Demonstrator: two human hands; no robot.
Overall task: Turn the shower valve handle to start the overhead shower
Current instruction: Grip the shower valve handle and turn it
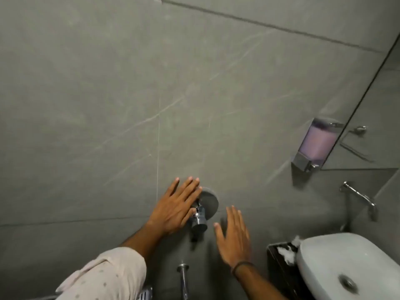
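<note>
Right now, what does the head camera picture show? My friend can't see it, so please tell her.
A person's left hand, fingers spread, touches the shiny chrome shower valve handle on a grey stone-tiled wall, while the open right hand hovers beside it. A purple soap dispenser and a white oval basin are to the right.

grey stone-look wall tiles [108, 83] with pale veins, shiny chrome valve handle [199, 217], glossy white oval ceramic basin [324, 252], lilac soap in the clear wall dispenser [317, 141], cream dotted fabric sleeve [112, 276]
</note>
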